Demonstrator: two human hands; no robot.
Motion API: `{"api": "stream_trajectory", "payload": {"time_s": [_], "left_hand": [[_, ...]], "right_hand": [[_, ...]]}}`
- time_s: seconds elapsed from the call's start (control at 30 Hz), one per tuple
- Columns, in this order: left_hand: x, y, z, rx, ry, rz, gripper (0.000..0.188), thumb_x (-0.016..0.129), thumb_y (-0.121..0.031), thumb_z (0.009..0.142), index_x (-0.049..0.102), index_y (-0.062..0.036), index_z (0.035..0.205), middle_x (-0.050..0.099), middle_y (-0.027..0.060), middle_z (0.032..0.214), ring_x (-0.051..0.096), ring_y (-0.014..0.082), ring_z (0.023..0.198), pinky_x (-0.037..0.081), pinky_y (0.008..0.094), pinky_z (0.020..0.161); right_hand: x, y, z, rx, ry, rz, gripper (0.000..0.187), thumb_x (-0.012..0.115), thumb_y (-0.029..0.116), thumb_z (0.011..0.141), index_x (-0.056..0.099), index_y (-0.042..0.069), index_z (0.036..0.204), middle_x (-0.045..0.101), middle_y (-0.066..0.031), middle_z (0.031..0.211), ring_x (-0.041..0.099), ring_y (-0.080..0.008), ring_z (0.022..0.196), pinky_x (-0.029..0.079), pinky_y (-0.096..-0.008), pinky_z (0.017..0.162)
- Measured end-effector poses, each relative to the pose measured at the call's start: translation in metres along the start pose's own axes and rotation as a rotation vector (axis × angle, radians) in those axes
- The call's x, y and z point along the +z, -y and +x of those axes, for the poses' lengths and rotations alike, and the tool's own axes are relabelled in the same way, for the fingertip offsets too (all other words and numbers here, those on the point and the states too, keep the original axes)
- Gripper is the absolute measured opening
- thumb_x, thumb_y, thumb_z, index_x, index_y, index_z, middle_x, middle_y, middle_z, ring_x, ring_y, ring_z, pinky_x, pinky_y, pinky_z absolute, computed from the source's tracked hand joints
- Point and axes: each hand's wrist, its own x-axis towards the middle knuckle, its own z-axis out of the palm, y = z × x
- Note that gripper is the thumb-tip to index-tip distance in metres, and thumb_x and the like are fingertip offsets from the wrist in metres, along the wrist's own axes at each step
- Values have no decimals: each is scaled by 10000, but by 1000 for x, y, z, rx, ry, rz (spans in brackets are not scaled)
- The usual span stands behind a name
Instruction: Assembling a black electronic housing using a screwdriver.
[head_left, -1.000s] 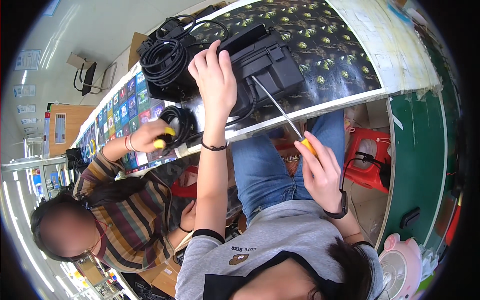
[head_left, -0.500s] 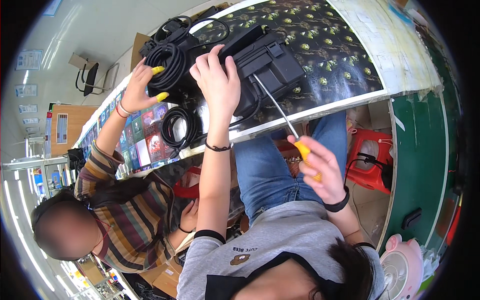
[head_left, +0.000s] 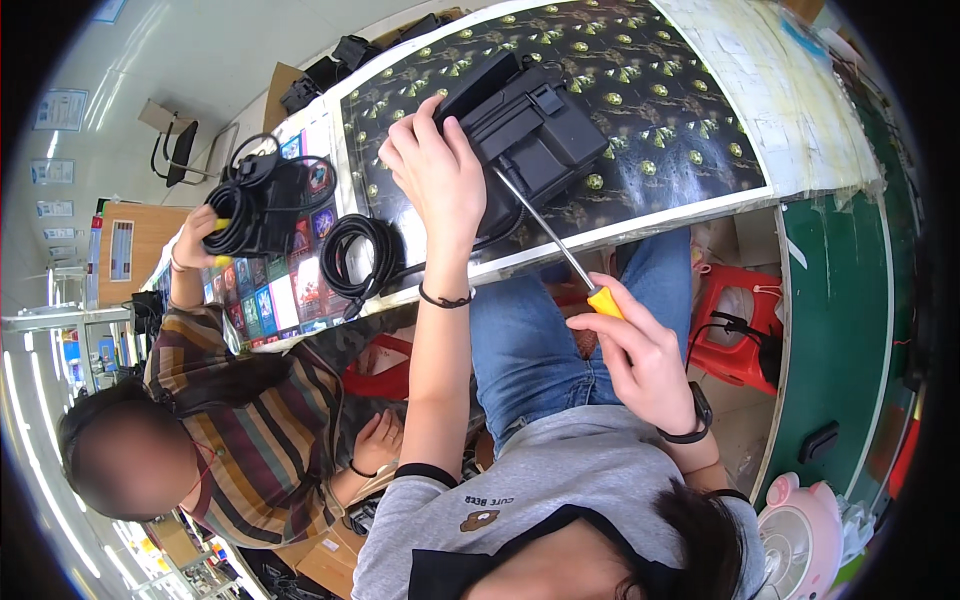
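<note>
Screwdriver (head_left: 548,230) is in R hand (head_left: 645,360), most of its yellow handle hidden in the palm; only the front end shows btwn the fingers. Shaft slants far-left to the black device (head_left: 555,130) on the counter (head_left: 790,100), tip at its near side by a short cable (head_left: 517,213); what exactly the tip bears on is too small to make out. R fingers are clamped on the handle, closed around it.

L hand (head_left: 435,175) lies over the device's left end, back of hand up, covering that part. L fingers bent & slightly apart, thumb a bit off from index; palm side hidden, so can't tell if they grip or just press.

Black coil (head_left: 335,265) lies on the counter left of L wrist; a strand from it runs behind the wrist & is lost there. Farther left, co-worker's hand (head_left: 192,240), w/ yellow-covered fingertips, holds a black bundle (head_left: 270,215); grip partly hidden by loops. Red stool (head_left: 722,350) sits right of the person's legs, black cord across it. Pink fan (head_left: 795,535), near right, partly hidden behind the person's sleeve.
</note>
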Motion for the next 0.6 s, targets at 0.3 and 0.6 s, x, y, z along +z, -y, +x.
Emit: {"api": "stream_trajectory", "payload": {"time_s": [0.3,0.6], "left_hand": [[1,2,-6,4,-33,13,286,508,-142,947,562,-77,1221,504,136,1146,420,330,1108,363,449,931],[-4,3,-6,-24,-7,-40,306,504,-47,899,582,-66,1194,515,145,1105,420,331,1072,344,439,958]], "right_hand": [[23,4,-4,-76,-21,-410,289,631,-53,756,674,46,1024,439,-202,1388,690,-318,785,581,-373,689],[11,-22,-2,-18,107,261,200,580,-47,832,654,61,983,450,-207,1375,656,-209,750,526,-285,564]]}}
